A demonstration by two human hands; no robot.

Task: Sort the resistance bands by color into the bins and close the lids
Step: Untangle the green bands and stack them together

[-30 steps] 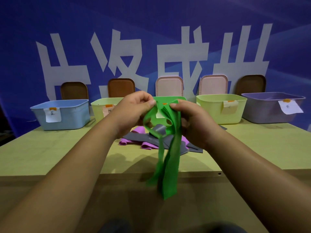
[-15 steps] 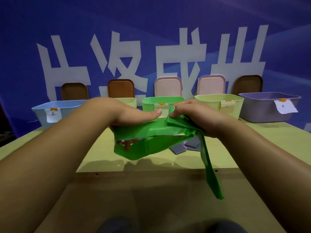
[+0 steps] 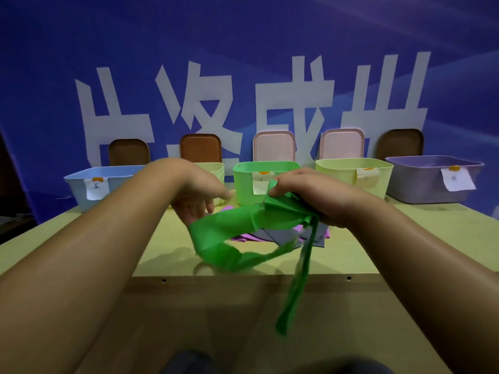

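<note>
Before the green bin, whose inside is hidden, the right hand grips a green band; the left hand hangs slack beside it.

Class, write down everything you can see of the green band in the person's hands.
The green band is a thin, flat, bright green strip, rubbery-looking and creased. The right hand pinches its bunched folds; it runs across to the left hand, sags in a loop, and one loose tail hangs past the edge of the table. It is held above the table.
</note>
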